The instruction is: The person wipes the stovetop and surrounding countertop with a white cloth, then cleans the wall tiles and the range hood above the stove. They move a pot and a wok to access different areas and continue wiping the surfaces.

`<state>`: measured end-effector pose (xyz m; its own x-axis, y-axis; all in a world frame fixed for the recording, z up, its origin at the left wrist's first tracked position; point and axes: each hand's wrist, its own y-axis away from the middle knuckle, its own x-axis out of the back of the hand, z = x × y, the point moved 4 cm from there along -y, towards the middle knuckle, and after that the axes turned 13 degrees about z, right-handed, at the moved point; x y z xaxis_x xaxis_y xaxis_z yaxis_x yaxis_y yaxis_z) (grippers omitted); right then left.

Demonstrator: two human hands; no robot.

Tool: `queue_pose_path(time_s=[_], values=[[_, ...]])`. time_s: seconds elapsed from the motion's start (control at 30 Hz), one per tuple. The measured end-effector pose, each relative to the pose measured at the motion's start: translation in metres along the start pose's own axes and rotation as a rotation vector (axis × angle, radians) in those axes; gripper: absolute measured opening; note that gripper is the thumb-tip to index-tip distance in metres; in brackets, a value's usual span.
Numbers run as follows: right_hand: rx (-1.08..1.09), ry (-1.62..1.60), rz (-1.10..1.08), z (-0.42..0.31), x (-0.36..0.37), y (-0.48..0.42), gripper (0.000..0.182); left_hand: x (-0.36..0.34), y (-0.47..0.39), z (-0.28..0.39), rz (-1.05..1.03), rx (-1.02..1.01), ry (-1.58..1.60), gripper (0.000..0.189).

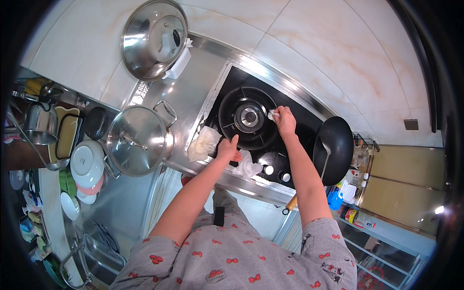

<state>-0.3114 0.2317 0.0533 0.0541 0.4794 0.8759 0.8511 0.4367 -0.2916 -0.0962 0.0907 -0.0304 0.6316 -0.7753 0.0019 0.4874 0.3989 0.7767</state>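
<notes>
My right hand (286, 121) pinches a small wad of white tissue (272, 114) against the right side of a round black pan-support ring (226, 115). This ring surrounds a metal burner head (250, 116) on a black glass gas hob (290, 98). At the ring's front left edge is my left hand (227, 150), thumb on or beside the rim; its curled fingers are partly hidden, so a grip cannot be confirmed. Crumpled yellowish-white paper (203, 144) lies left of that hand, and another crumpled white tissue (247, 166) lies just to its right, near the control knobs (268, 170).
A black wok (339, 148) with a utensil inside stands at the hob's right, its wooden handle (291, 203) projecting toward me. Left are a lidded steel pot (136, 156), a large pan lid (152, 65) against the wall, stacked bowls (87, 159) and a sink (103, 261).
</notes>
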Motion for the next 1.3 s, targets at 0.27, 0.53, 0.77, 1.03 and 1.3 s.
queue_pose_path(time_s=[0.27,0.53,0.77,1.03,1.3], values=[[-0.02,-0.046,0.116,-0.021,0.007,0.089,0.013,0.018,-0.022,0.021,0.188,-0.299,0.149,0.028],[0.112,-0.025,0.022,0.004,0.013,0.006,0.018,0.016,-0.01,0.04,0.265,-0.37,-0.049,0.029],[-0.204,-0.014,0.132,0.004,0.004,0.072,0.021,0.02,-0.005,0.034,0.327,-0.403,-0.074,0.029],[-0.101,0.036,-0.05,0.01,0.008,0.018,0.027,0.024,-0.002,0.046,0.345,-0.474,-0.116,0.057],[0.047,0.263,-0.217,-0.027,0.037,-0.054,0.027,0.026,-0.001,0.046,0.296,-0.415,-0.08,0.059]])
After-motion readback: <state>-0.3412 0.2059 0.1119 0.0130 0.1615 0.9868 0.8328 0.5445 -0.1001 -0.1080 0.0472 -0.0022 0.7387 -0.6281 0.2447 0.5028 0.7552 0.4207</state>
